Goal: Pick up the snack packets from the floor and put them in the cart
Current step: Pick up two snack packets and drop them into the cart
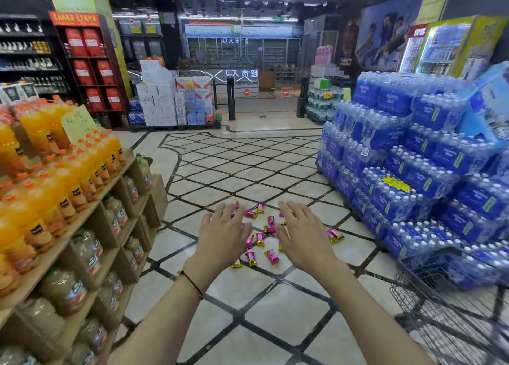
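Observation:
Several pink-and-yellow snack packets [271, 256] lie scattered on the tiled floor [248, 177] in the middle of the aisle; one packet [334, 234] lies apart to the right. My left hand [223, 234] and my right hand [301, 234] are stretched out side by side in front of me, palms down, fingers straight and spread, holding nothing. They hide part of the scattered packets. The wire shopping cart [443, 309] stands at the lower right, only partly in view.
A wooden shelf of orange juice bottles [63, 188] lines the left. A tall stack of blue water-bottle packs [413, 177] lines the right, just behind the cart. Stacked boxes [159, 100] and entrance gates [231, 97] stand far ahead.

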A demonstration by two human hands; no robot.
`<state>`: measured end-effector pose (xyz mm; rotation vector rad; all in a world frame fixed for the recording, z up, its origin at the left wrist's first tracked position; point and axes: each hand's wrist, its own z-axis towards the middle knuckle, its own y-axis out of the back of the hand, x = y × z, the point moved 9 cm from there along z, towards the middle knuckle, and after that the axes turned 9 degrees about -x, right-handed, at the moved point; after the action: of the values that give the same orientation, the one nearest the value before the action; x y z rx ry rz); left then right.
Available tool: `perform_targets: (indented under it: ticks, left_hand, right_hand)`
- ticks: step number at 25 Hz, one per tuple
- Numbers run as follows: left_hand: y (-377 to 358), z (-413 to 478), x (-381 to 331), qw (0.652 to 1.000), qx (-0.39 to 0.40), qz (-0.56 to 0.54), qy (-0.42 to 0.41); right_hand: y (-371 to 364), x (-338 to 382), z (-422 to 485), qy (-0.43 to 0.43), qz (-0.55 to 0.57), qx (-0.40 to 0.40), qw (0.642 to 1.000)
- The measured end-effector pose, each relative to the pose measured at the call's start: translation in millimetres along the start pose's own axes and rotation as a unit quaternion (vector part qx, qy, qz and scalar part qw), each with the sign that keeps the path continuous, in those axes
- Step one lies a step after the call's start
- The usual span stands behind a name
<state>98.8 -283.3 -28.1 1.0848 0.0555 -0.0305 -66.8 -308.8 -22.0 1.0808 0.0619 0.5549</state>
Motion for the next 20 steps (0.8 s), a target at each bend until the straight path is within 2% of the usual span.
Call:
perform_targets:
  ticks: [6,13,20]
  left_hand:
    - [-62,88,61,0.999,0.025,-0.023,-0.02]
    - [-132,173,97,0.999,0.045,-0.015,-0.022]
    - [-227,264,115,0.995,0.084,-0.025,0.047]
  right_hand:
    - [-71,20,98,-0.013,0.002,0.035,0.999]
    - [-142,-12,189,-0.014,-0.008,0.038,0.999]
    - [-226,-70,296,0.009,0.026,0.052,0.998]
